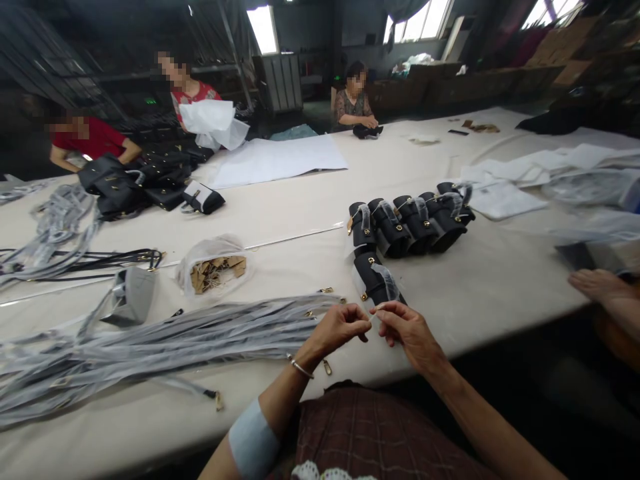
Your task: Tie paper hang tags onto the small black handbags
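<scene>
My left hand (341,327) and my right hand (407,328) are close together at the near edge of the white table (300,213), both pinched on something thin and pale that spans between their fingertips; I cannot make out what it is. Just beyond them lies a small black bag (376,280) with gold hardware, partly wrapped in clear plastic. To the left of my left hand a long bundle of plastic-wrapped straps (165,337) stretches across the table. A silver bracelet sits on my left wrist.
A row of several small black bags (413,223) stands mid-table. A plastic bag of brown tags (216,270) and a grey pouch (131,297) lie at left. Three people work at the far side near black bags (145,177) and white paper (275,159). Another person's hand (603,287) rests at right.
</scene>
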`<state>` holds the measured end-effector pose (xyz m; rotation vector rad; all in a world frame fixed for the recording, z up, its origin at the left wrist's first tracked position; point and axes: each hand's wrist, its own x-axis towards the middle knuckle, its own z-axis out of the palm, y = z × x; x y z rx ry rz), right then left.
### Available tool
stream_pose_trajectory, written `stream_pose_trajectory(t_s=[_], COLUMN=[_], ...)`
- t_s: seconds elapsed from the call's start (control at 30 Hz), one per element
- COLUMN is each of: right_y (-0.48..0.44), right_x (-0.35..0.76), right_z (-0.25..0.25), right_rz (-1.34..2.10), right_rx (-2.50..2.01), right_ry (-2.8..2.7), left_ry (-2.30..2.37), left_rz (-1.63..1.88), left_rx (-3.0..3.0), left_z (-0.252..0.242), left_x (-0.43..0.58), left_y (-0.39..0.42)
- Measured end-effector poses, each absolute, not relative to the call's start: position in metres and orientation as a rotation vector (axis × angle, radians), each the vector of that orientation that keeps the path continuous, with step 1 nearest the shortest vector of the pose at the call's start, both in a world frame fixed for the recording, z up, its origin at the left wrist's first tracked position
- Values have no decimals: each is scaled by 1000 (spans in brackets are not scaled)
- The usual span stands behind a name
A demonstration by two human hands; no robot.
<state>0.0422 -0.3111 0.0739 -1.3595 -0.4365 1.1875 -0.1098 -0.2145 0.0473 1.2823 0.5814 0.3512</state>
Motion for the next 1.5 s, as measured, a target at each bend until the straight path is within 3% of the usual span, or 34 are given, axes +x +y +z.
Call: stream_pose_trajectory(t_s=[0.4,0.73,0.87,1.13,1.3,1.5], right_y=[-316,-326,-333,-335,-328,-290], right_x=[67,91,102,132,160,179], right_z=[66,52,51,43,46,41], right_rz=[1385,1634,1700,1682,1661,1745], right_rx=[-1336,-1295,-1078,-748,-940,-1449], right_ry=[-536,-533,-470,-237,-260,-829], left_ry=[753,952,1056,874,925,952], left_rz=[448,506,583,335,536,837], left_rx=[1401,1388,1468,1165,1170,1615], left_z=[65,45,34,33,25,10], left_x=[-87,-75,-65,-34,-35,-19], left_y=[-238,-252,-257,-278,-261,-232])
